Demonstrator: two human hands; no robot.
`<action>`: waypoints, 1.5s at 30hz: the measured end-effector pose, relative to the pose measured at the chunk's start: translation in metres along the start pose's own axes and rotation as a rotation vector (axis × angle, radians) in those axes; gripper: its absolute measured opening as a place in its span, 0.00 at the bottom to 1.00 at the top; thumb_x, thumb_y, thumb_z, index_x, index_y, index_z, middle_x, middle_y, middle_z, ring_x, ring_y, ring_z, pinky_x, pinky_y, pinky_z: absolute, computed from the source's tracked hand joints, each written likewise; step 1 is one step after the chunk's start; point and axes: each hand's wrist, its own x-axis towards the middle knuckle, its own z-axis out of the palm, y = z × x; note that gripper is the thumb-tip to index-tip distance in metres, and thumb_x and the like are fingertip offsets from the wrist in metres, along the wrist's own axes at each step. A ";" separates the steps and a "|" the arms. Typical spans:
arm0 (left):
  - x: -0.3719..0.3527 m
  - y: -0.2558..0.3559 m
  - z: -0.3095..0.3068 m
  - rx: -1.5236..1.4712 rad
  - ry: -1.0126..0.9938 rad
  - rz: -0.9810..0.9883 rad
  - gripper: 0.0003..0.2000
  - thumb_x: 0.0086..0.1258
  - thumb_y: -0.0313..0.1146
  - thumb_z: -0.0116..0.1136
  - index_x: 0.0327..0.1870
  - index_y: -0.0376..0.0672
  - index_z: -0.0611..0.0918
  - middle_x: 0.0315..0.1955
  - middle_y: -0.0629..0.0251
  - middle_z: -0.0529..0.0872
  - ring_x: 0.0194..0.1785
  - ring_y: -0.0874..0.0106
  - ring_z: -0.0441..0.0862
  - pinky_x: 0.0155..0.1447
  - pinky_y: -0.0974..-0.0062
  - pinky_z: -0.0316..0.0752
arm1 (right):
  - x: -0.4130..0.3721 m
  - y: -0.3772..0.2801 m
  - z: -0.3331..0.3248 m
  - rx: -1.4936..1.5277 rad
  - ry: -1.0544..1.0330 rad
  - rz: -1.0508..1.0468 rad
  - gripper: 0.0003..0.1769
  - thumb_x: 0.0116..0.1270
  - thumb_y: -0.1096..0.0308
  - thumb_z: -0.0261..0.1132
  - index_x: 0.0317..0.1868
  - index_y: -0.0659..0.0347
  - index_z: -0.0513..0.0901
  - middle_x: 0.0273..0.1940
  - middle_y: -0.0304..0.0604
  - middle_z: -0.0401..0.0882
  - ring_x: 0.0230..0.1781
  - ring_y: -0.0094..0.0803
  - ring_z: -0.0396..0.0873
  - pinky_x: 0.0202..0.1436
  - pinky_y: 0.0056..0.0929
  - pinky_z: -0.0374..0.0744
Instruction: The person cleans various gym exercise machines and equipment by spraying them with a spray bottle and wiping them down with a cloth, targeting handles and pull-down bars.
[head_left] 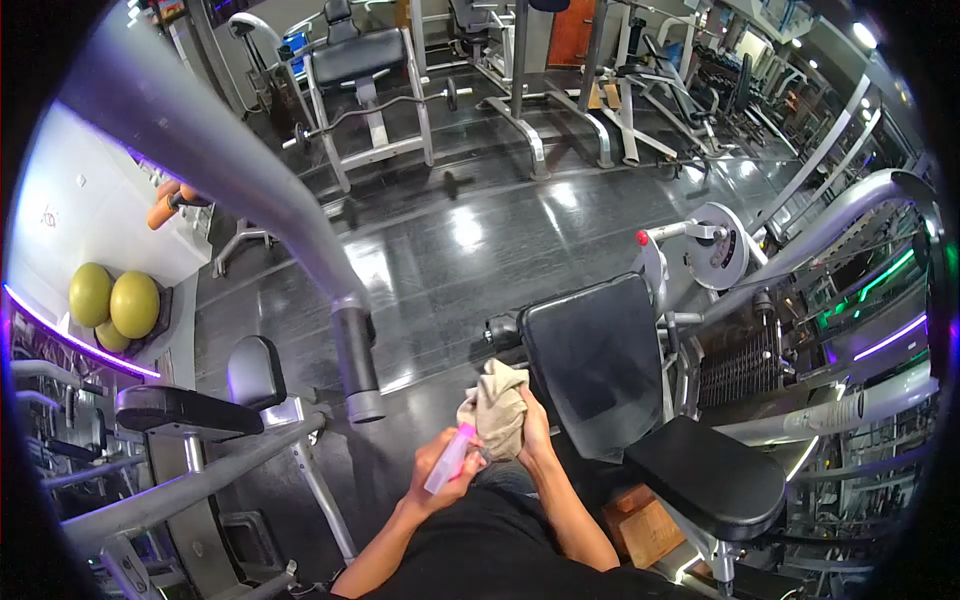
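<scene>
Hands at chest: left hand (432, 485) fingers wrapped round slim pink plastic spray bottle (450, 458), nozzle seemingly against crumpled beige cloth (498, 405) gripped in right hand (536, 432) fingers, just beside black padded machine backrest (600, 360). Keep nozzle close and cloth bunched, so mist lands there only.

The single wide view is taken from the head, forward and downward; the left hand (443, 472) and right hand (533, 432) are seen close.
</scene>
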 end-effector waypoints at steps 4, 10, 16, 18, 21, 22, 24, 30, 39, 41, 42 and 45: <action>0.041 -0.016 0.026 -0.197 0.026 -0.164 0.09 0.67 0.20 0.54 0.47 0.34 0.75 0.37 0.62 0.82 0.34 0.76 0.83 0.39 0.77 0.79 | 0.015 -0.033 -0.033 0.230 0.078 0.047 0.25 0.75 0.51 0.47 0.60 0.61 0.73 0.55 0.44 0.78 0.56 0.37 0.77 0.62 0.38 0.74; 0.120 -0.048 0.058 -0.234 0.097 -0.245 0.10 0.68 0.19 0.53 0.49 0.36 0.73 0.38 0.63 0.80 0.31 0.77 0.81 0.38 0.78 0.78 | 0.048 -0.093 -0.068 0.453 0.024 0.006 0.26 0.74 0.48 0.45 0.56 0.59 0.77 0.52 0.44 0.81 0.51 0.40 0.80 0.58 0.42 0.78; 0.191 -0.073 0.073 -0.189 0.141 -0.235 0.14 0.67 0.19 0.54 0.53 0.35 0.73 0.39 0.61 0.81 0.31 0.77 0.81 0.37 0.79 0.79 | 0.055 -0.154 -0.060 0.452 0.021 -0.093 0.31 0.73 0.44 0.48 0.64 0.59 0.69 0.62 0.44 0.73 0.61 0.40 0.73 0.65 0.44 0.72; 0.209 -0.088 0.075 -0.134 0.121 -0.192 0.13 0.67 0.19 0.54 0.53 0.34 0.74 0.39 0.60 0.81 0.32 0.77 0.81 0.37 0.78 0.79 | 0.070 -0.162 -0.070 0.410 0.022 -0.139 0.29 0.73 0.46 0.50 0.64 0.59 0.69 0.61 0.44 0.73 0.61 0.40 0.73 0.65 0.44 0.72; 0.238 -0.109 0.076 -0.127 0.103 -0.229 0.16 0.65 0.17 0.54 0.55 0.33 0.72 0.41 0.57 0.80 0.31 0.74 0.81 0.38 0.75 0.80 | 0.087 -0.177 -0.074 0.335 0.070 -0.190 0.24 0.72 0.55 0.56 0.61 0.61 0.72 0.57 0.42 0.76 0.58 0.37 0.75 0.62 0.40 0.75; 0.248 -0.116 0.076 -0.128 0.096 -0.234 0.16 0.65 0.17 0.54 0.55 0.33 0.72 0.41 0.57 0.80 0.31 0.74 0.81 0.38 0.75 0.80 | 0.091 -0.187 -0.067 0.239 0.105 -0.252 0.23 0.72 0.57 0.56 0.61 0.62 0.71 0.57 0.42 0.76 0.58 0.36 0.75 0.62 0.39 0.75; 0.272 -0.127 0.077 -0.148 0.084 -0.278 0.17 0.64 0.16 0.53 0.54 0.33 0.73 0.40 0.58 0.81 0.29 0.74 0.81 0.36 0.75 0.80 | 0.104 -0.200 -0.063 0.153 0.161 -0.335 0.22 0.73 0.61 0.56 0.63 0.63 0.69 0.56 0.43 0.76 0.57 0.35 0.76 0.61 0.36 0.75; 0.354 -0.146 0.082 -0.172 -0.129 -0.348 0.14 0.65 0.20 0.56 0.51 0.37 0.73 0.39 0.63 0.83 0.27 0.79 0.78 0.34 0.79 0.75 | 0.166 -0.225 -0.043 0.042 0.302 -0.527 0.22 0.76 0.60 0.52 0.64 0.64 0.67 0.57 0.45 0.75 0.55 0.34 0.77 0.58 0.35 0.77; 0.478 -0.169 0.092 -0.207 -0.523 -0.421 0.16 0.66 0.21 0.57 0.55 0.36 0.75 0.44 0.58 0.83 0.32 0.77 0.81 0.39 0.77 0.78 | 0.257 -0.262 0.012 0.342 0.302 -0.569 0.24 0.77 0.55 0.48 0.66 0.60 0.65 0.60 0.42 0.73 0.60 0.35 0.73 0.63 0.38 0.73; 0.500 -0.175 0.097 -0.213 -0.608 -0.443 0.19 0.66 0.23 0.57 0.59 0.36 0.74 0.46 0.57 0.83 0.33 0.76 0.81 0.41 0.77 0.78 | 0.268 -0.266 0.013 0.378 0.331 -0.532 0.25 0.77 0.55 0.49 0.67 0.60 0.65 0.62 0.43 0.72 0.61 0.35 0.73 0.64 0.39 0.72; 0.510 -0.175 0.100 -0.183 -0.652 -0.437 0.19 0.67 0.24 0.58 0.60 0.36 0.73 0.48 0.58 0.84 0.33 0.76 0.81 0.42 0.77 0.77 | 0.273 -0.268 0.013 0.369 0.347 -0.546 0.25 0.76 0.55 0.50 0.67 0.60 0.65 0.63 0.44 0.71 0.63 0.36 0.71 0.65 0.40 0.71; 0.531 -0.181 0.109 0.010 -0.855 -0.386 0.19 0.66 0.25 0.59 0.59 0.35 0.74 0.49 0.61 0.84 0.34 0.77 0.80 0.42 0.78 0.77 | 0.279 -0.272 0.014 0.386 0.425 -0.578 0.25 0.77 0.56 0.50 0.67 0.60 0.65 0.64 0.43 0.70 0.64 0.36 0.70 0.67 0.40 0.70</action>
